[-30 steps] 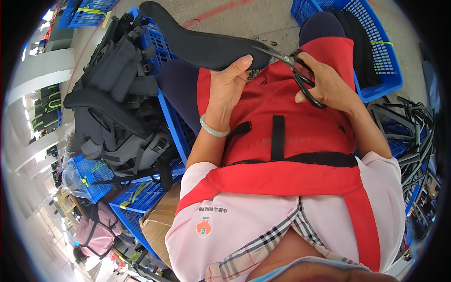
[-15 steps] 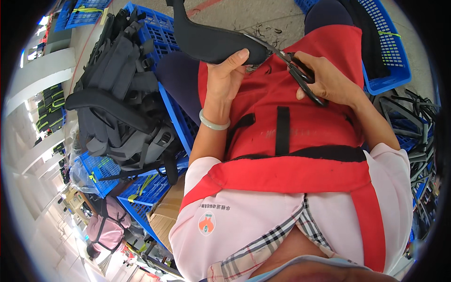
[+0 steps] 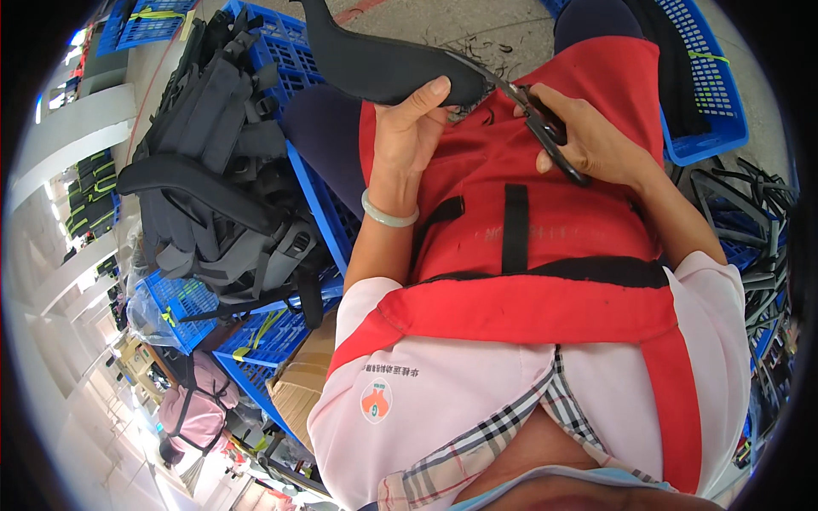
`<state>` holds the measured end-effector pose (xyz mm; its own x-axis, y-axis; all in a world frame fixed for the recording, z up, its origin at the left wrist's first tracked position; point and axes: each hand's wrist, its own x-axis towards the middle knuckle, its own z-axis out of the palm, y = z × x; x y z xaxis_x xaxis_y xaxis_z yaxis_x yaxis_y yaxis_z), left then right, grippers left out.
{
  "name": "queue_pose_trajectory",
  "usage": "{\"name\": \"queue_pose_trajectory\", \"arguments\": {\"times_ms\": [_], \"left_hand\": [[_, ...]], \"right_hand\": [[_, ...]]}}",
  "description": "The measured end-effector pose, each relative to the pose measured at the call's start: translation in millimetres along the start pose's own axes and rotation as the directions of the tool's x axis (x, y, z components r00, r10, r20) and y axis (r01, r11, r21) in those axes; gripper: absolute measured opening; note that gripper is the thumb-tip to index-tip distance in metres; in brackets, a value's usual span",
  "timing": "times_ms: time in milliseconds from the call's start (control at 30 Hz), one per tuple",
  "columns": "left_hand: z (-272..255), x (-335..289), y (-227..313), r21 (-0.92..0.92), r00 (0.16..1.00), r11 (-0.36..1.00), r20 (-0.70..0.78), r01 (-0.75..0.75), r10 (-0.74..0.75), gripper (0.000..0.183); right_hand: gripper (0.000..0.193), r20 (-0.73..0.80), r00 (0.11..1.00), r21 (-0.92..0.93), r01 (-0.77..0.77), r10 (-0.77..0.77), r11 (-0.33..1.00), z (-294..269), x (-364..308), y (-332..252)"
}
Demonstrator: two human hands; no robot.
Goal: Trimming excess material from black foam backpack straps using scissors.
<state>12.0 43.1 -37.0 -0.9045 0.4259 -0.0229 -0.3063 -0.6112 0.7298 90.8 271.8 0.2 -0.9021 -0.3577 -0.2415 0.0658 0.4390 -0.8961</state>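
Observation:
My left hand grips a curved, padded black shoulder strap near its right end, the thumb lying on top and the fingers hidden beneath. My right hand is wrapped round the dark handles of a pair of scissors. Their blades reach up and left to the strap's right end, one lying along its upper edge. The strap stretches from there toward the far left, above the red apron over my lap.
Black and grey straps are heaped over blue crates on the left. At far right a blue crate holds black pieces, with a tangle of dark strips below it. Dark scraps lie on the floor. A person in pink is at lower left.
The strap's raised left part has shifted slightly left and down. My right hand and the scissors have tilted a little, staying at the strap's right end.

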Motion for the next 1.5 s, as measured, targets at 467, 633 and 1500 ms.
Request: {"name": "queue_pose_trajectory", "arguments": {"times_ms": [467, 633, 1500], "left_hand": [[-5, -6, 6, -0.056, 0.999, 0.998, -0.007, 0.043, -0.044, 0.026], [-7, -8, 4, -0.061, 0.999, 0.997, -0.012, 0.041, -0.042, 0.025], [5, -23, -23, 0.264, 0.996, 0.960, -0.009, 0.092, -0.093, 0.029]], "right_hand": [[0.065, 0.080, 0.996, 0.142, -0.044, 0.033, 0.989, 0, 2, 4], [0.051, 0.050, 0.999, 0.151, -0.007, 0.000, 0.988, 1, 2, 12], [0.030, -0.176, 0.984, 0.430, 0.109, -0.035, 0.896, 28, 37, 5]]}}
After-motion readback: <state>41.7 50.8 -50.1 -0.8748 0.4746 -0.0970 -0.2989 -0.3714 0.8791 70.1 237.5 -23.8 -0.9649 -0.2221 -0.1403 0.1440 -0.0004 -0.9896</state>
